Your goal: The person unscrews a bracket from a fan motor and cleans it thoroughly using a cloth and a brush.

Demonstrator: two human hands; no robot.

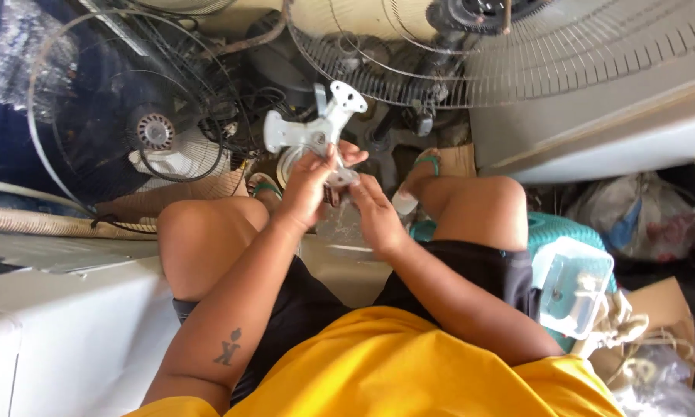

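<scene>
White fan bracket (315, 127) raised above the knees, left hand (307, 189) pinching its lower edge, right hand (374, 212) closed on the part beneath, forearms angled inward.

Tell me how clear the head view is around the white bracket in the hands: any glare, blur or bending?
Head view: the white bracket is brightly lit, its edges slightly washed out; left hand and right hand are a bit soft; the fan guard bows from wide-angle distortion; the upper left corner sits in deep shadow.

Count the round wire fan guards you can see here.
2: a dark fan guard at upper left, a pale fan guard at upper right. Clutter behind may hide more.
</scene>
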